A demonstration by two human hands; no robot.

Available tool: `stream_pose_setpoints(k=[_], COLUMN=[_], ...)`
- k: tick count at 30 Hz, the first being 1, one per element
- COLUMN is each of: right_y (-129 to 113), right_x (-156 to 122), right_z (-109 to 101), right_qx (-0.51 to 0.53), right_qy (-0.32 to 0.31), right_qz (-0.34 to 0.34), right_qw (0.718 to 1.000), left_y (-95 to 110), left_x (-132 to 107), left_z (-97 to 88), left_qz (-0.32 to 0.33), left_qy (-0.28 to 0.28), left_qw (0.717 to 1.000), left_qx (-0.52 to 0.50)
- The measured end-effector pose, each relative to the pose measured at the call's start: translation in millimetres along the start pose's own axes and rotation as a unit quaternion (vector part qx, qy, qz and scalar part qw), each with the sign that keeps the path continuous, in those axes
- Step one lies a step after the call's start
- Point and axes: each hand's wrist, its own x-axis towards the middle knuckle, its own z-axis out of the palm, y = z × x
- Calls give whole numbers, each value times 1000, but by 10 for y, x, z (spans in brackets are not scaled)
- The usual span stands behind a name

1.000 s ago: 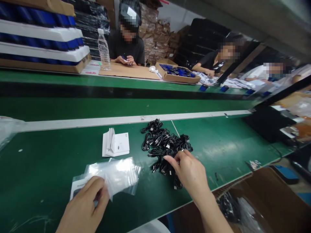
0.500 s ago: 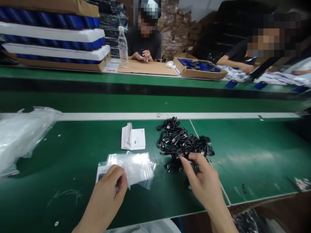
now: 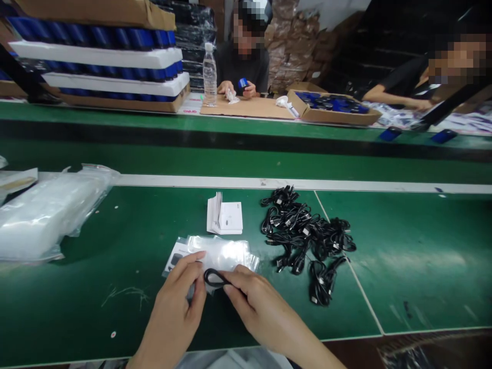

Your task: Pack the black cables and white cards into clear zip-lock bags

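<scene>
My right hand [image 3: 255, 294] is closed in a pinch on a looped black cable [image 3: 214, 278], just above a small stack of clear plastic bags [image 3: 226, 251]. Beside the loop, my left hand [image 3: 180, 289] has thumb and fingers curled at the edge of a clear bag with a printed leaflet [image 3: 177, 254] in it. The fingers partly hide that bag. Right of my hands lies a heap of bundled black cables [image 3: 303, 225]. A folded stack of white leaflets [image 3: 230, 218] stands behind the bags.
A large pack of clear bags [image 3: 42, 215] lies at left on the green table [image 3: 96, 318]. Across a raised ledge, two people work near a water bottle [image 3: 209, 77], stacked trays of blue items [image 3: 115, 64] and an open carton [image 3: 338, 114].
My right hand has moved left from the cable heap to the bags, bringing a looped cable. My left hand stays at the bags. The view has shifted left.
</scene>
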Motion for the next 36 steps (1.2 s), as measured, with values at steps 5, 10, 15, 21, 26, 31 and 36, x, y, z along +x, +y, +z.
stream_pose_setpoints(k=[5,10,15,21,26,31,36], right_y=[-9,-16,-96,-31,-2,-39,-21], right_x=[20,59,14,62,97,74,76], right_z=[194,308,22,-59,48,251,375], right_qx=[-73,-90,30,46,30,-23,-99], right_qy=[31,53,-62,-25,75,225,353], right_qz=[3,4,-32,-35,-11,-85,-196], right_qw=[997,995,997,998,997,970,910], left_y=[-8,51,69,79,91,92,104], left_x=[-32,-54,-47,-56,-96,-111,-98], left_z=[11,27,8,-14,-4,13,32], left_qz=[16,68,91,110,112,99,32], left_qy=[14,35,38,31,24,51,52], left_qw=[1000,996,993,991,991,992,998], left_qx=[17,55,63,74,74,52,13])
